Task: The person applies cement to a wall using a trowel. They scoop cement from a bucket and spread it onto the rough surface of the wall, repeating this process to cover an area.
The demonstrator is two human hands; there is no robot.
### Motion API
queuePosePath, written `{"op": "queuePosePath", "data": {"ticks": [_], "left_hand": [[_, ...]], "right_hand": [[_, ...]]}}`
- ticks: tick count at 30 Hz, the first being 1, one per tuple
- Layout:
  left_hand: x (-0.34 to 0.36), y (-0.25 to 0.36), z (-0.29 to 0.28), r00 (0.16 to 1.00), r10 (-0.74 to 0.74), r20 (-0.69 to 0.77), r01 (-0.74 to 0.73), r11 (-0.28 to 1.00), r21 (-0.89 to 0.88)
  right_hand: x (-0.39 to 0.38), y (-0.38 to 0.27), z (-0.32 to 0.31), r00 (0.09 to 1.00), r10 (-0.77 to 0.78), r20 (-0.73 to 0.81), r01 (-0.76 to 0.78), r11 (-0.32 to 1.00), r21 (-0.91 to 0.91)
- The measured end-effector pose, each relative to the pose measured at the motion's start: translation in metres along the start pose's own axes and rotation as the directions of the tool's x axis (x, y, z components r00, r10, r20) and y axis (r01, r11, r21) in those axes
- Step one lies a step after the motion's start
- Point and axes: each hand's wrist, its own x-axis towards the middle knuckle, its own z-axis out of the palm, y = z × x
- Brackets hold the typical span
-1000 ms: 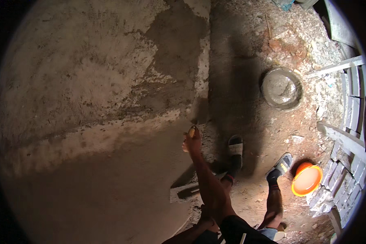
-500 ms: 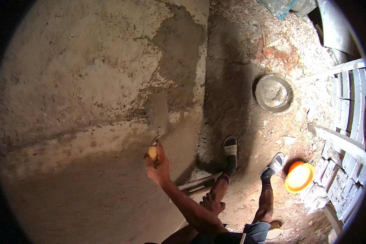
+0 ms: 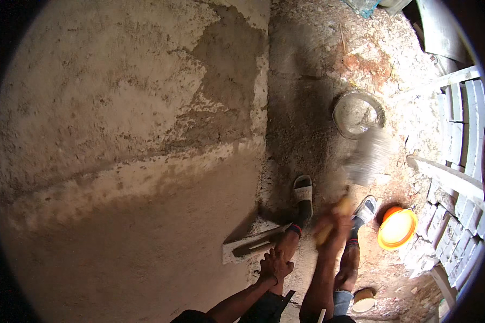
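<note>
My right hand [image 3: 334, 229] is wrapped round the yellowish handle of a trowel. The trowel's broad metal blade [image 3: 369, 159] is smeared by motion and points at a round pan of wet mortar [image 3: 359, 114] on the ground, just short of it. My left hand [image 3: 276, 264] rests on my left knee, its fingers bent over it, with no tool in it. Left of both hands stands a wall [image 3: 118, 199] with rough, patchy plaster. A darker, damp-looking plaster patch [image 3: 229, 59] covers its upper right part near the corner.
A long mortar-caked float or board [image 3: 256, 245] lies by the wall's foot, beside my left leg. An orange basin [image 3: 397, 229] sits right of my right foot. Pale stacked blocks [image 3: 463, 237] and wooden beams [image 3: 450, 176] line the right side. A small tan container [image 3: 364, 301] stands low down.
My right hand has swung the trowel from the wall rightward over the ground toward the mortar pan. My left hand has stayed on the knee.
</note>
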Motion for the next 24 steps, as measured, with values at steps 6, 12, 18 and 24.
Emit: {"op": "queuePosePath", "data": {"ticks": [6, 12, 18, 24], "left_hand": [[0.000, 0.005, -0.002, 0.992, 0.116, -0.051, -0.120, 0.988, -0.101], [0.002, 0.000, 0.000, 0.996, 0.020, 0.086, -0.016, 0.998, -0.057], [0.014, 0.007, -0.053, 0.963, -0.026, 0.269, 0.032, 0.999, -0.016], [0.001, 0.029, -0.040, 0.991, 0.023, 0.133, -0.028, 0.999, 0.035]], "right_hand": [[0.012, 0.061, 0.036, 0.899, -0.290, -0.329, 0.109, 0.874, -0.474], [-0.180, 0.112, 0.158, 0.817, -0.123, 0.564, 0.463, 0.722, -0.513], [-0.103, 0.073, 0.096, 0.781, 0.166, 0.602, 0.230, 0.820, -0.524], [0.024, 0.156, 0.039, 0.955, 0.293, 0.034, -0.287, 0.949, -0.128]]}}
